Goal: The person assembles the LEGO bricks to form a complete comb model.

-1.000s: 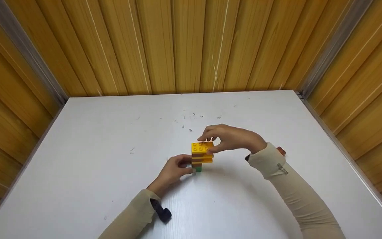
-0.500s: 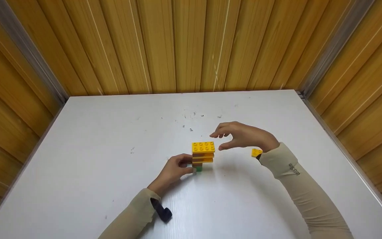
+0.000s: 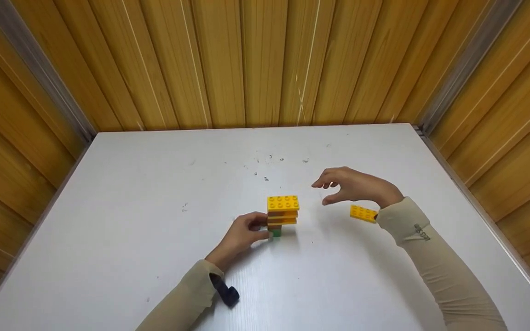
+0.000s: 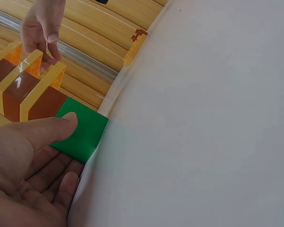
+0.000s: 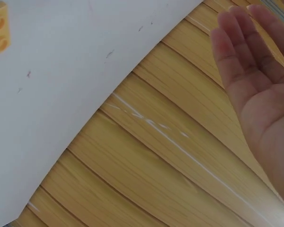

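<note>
A tower of toy building bricks [image 3: 283, 202] stands upright on the table, with an eight-stud yellow plate on top. In the left wrist view, brown bricks alternate with overhanging yellow plates above a green brick [image 4: 87, 130] at the base. My left hand [image 3: 245, 233] holds the tower low down, thumb pressed against the green brick and fingers behind it. To the right of the tower, my right hand [image 3: 354, 185] hovers with fingers loosely bent and nothing in its grasp. The right wrist view shows that hand [image 5: 265, 85] with its palm bare.
A loose yellow plate [image 3: 363, 214] lies on the white table [image 3: 154, 184], beside the right wrist. Beyond that plate in the left wrist view is a reddish-brown brick [image 4: 139, 34]. Wood-look walls [image 3: 260, 64] bound the back and sides.
My right hand has let go of the top yellow plate and moved off to the right. The loose yellow plate has come into sight beside the wrist. My left hand stays put.
</note>
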`<action>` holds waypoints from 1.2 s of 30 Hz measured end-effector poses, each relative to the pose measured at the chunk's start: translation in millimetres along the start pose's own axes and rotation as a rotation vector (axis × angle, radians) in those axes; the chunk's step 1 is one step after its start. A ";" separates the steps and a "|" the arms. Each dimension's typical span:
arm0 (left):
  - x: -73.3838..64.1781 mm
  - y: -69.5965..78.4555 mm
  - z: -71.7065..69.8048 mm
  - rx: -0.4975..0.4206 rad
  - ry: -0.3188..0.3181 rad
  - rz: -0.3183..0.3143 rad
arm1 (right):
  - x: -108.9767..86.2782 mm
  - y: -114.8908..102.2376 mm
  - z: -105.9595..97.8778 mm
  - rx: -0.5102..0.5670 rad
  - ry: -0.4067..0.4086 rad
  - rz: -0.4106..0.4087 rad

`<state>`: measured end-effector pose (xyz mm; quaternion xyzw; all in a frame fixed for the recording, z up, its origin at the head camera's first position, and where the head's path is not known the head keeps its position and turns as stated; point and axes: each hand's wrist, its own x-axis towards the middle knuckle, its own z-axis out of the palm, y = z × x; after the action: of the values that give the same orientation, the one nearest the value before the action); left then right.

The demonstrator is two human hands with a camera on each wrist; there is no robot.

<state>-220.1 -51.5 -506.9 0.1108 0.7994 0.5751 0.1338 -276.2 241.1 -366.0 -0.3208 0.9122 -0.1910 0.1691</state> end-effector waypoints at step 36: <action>-1.0 0.8 0.2 0.006 0.006 0.005 | -34.1 85.5 19.9 0.138 -0.084 0.339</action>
<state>-219.1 -51.5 -506.1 0.1116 0.8012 0.5734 0.1296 -286.9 320.1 -416.1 -0.1578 0.9301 -0.2082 0.2584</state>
